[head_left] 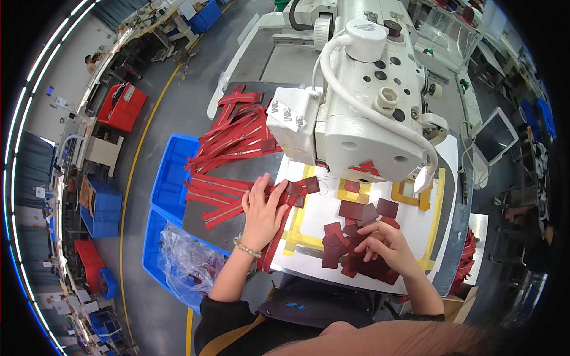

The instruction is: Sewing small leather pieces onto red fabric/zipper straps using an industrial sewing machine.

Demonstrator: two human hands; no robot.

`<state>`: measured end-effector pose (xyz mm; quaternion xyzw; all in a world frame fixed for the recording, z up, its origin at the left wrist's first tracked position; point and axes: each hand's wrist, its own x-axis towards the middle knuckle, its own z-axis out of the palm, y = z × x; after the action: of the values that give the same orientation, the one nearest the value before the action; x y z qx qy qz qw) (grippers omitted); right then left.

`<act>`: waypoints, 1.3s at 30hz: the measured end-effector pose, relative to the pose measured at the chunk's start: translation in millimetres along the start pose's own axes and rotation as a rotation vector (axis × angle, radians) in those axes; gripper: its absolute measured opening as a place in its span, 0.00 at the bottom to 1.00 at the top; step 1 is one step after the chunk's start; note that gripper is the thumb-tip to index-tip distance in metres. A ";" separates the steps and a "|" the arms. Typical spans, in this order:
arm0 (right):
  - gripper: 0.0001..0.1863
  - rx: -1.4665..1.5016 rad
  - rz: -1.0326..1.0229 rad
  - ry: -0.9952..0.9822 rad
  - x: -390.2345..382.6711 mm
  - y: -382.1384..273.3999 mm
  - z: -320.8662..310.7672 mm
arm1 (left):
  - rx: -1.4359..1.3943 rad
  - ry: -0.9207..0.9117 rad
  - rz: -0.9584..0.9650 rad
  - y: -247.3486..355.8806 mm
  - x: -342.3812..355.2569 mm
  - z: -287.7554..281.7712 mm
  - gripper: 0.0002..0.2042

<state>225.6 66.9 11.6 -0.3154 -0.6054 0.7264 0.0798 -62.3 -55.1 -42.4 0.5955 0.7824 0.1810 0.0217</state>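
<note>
My left hand [263, 207] lies with fingers spread over the ends of several red zippers [222, 188]. A small dark red square patch [312, 184] is at the zipper end just beyond its fingertips, close to a thin loose thread. My right hand [383, 244] hovers at a loose pile of dark red patches [333, 256], fingers bent and apart, and I see nothing held in it. A large white industrial sewing machine [356, 139] stands over the work, with a yellow frame [411, 197] beneath its head.
More red zippers [234, 139] are heaped at the left of the machine. Blue bins [172, 169] stand beside the table, one holding clear plastic bags [190, 255]. Yellow tape [438, 222] edges the white work surface. A screen [497, 135] is at the right.
</note>
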 end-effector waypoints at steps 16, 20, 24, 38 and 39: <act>0.11 0.069 -0.007 0.051 -17.2 10.8 2.4 | 0.213 -0.045 -0.100 -97.8 147.4 -41.8 0.61; 0.11 0.107 -0.025 0.048 -17.5 11.9 9.2 | 0.127 -0.278 -0.291 -141.6 159.2 -43.2 0.57; 0.10 0.129 -0.041 0.133 -24.8 19.8 3.8 | 0.144 -0.265 -0.118 -138.5 128.0 -46.9 0.48; 0.10 0.174 -0.075 0.105 -27.0 24.5 5.9 | 0.116 0.122 -0.630 -306.8 -25.1 -43.2 0.21; 0.10 0.177 -0.085 0.106 -26.4 26.1 6.1 | 0.119 0.124 -0.635 -309.5 -27.6 -37.5 0.21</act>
<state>249.9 42.0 -2.7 -0.3189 -0.5465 0.7555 0.1700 -349.7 -160.4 -108.1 0.3099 0.9380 0.1551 -0.0053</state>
